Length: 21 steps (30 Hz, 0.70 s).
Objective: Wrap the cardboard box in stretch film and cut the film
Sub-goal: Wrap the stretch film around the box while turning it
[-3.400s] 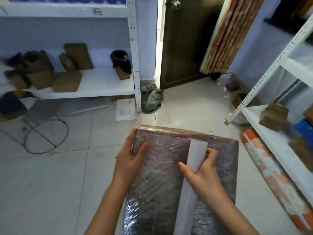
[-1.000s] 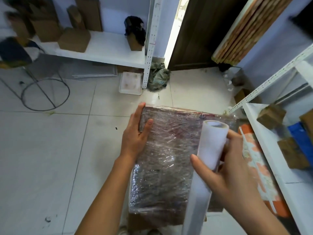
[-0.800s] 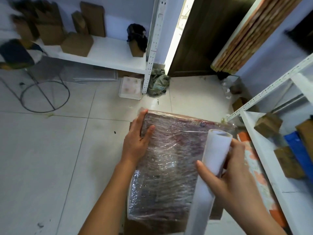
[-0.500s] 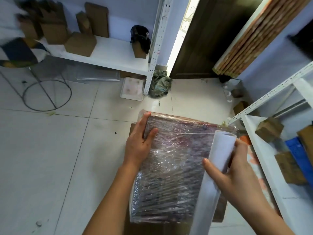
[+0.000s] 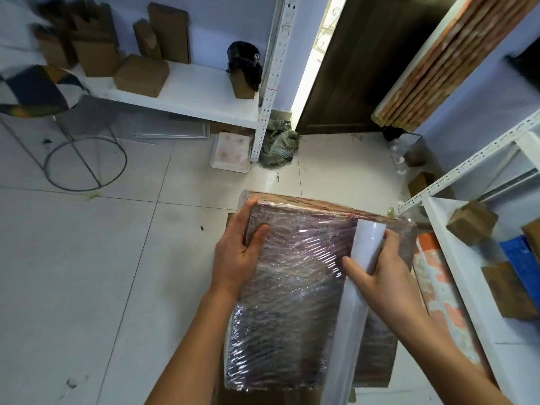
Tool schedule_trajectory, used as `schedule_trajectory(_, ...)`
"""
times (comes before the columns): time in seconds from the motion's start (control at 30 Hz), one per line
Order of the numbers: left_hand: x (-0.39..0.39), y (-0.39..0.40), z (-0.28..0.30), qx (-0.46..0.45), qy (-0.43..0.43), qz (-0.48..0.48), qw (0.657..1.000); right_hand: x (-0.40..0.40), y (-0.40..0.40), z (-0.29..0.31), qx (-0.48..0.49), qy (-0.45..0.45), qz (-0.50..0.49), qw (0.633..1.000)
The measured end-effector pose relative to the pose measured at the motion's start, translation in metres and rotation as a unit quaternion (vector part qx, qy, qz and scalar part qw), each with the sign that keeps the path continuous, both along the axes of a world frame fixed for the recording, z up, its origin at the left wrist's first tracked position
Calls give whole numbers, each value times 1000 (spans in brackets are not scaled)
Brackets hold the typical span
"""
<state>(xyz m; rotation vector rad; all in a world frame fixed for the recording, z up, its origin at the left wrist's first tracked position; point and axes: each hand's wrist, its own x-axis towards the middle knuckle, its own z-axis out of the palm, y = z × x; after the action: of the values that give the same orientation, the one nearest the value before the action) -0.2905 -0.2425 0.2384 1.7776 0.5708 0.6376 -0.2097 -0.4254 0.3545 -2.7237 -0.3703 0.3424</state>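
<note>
Most of the cardboard box (image 5: 292, 287) looks wrapped; my left hand (image 5: 238, 258) grips its edge, my right hand (image 5: 382, 276) clamps the film roll (image 5: 356, 287), uncut.

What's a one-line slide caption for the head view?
Left hand steadies the film-covered cardboard box while the right hand grips the stretch film roll lying across it.

The film roll (image 5: 349, 323) runs off the bottom edge; left-shelf boxes (image 5: 87, 45) are blurred.
</note>
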Motion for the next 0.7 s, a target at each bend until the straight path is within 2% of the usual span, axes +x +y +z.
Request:
schedule_trajectory(0.27, -3, 0, -1, -1, -7, 5, 1000, 7, 8, -15, -34, -26, 19, 999)
schedule_trajectory(0.43, -2, 1, 4, -18, 3, 8, 1000, 22, -4, -14, -212, -82, 47, 973)
schedule_trajectory(0.6, -6, -11, 6, 36, 40, -10, 998, 20, -14, -21, -159, -41, 41, 986)
schedule_trajectory(0.63, -6, -10, 5, 59, 68, -5, 996, 19, -13, -23, -135, -34, 42, 989)
schedule_trajectory(0.7, -8, -9, 7, 164, 128, 38, 977, 20, -13, -26, -104, -29, 50, 993)
